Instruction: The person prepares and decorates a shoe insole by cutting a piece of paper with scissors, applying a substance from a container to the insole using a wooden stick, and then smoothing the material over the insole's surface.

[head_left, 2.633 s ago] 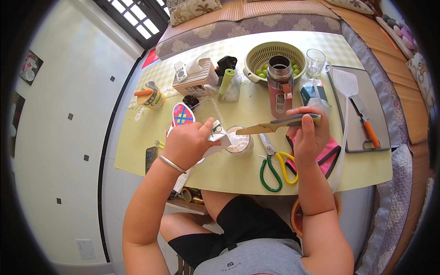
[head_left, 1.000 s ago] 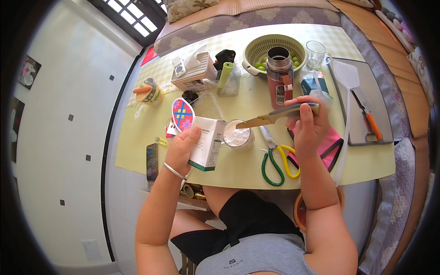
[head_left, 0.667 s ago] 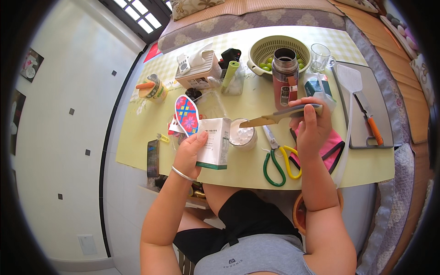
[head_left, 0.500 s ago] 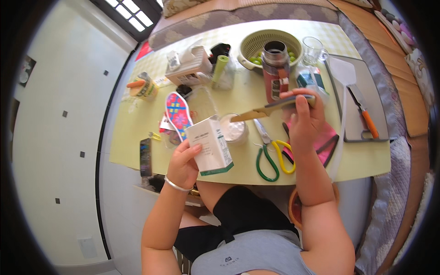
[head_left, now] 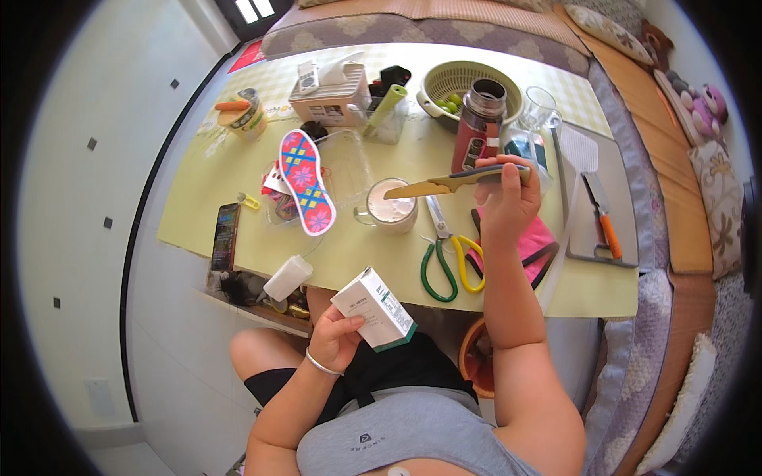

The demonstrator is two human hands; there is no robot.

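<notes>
My left hand (head_left: 336,343) is closed round a small white box (head_left: 370,311) with a green edge, held tilted over my lap, nearer than the table's edge. In my right hand (head_left: 509,205) is a knife (head_left: 432,187) with a gold-coloured blade and a dark handle. Its blade points left, with the tip above a glass mug (head_left: 394,216) filled with something white. Whether the tip touches the white stuff I cannot tell. Scissors (head_left: 449,266) with one green and one yellow handle lie by the mug, and a pink cloth (head_left: 536,247) lies under my right forearm.
A patterned insole (head_left: 306,182) leans over a clear plastic tray (head_left: 349,159). Farther back stand a tissue box (head_left: 332,101), a green colander (head_left: 444,79) with fruit and a red flask (head_left: 478,131). A phone (head_left: 225,238) lies at the left edge, a cutting board (head_left: 615,174) at the right.
My left hand has lowered the box toward my lap, away from the mug, so the mug's handle now shows. The knife stays over the mug. The whole view has shifted.
</notes>
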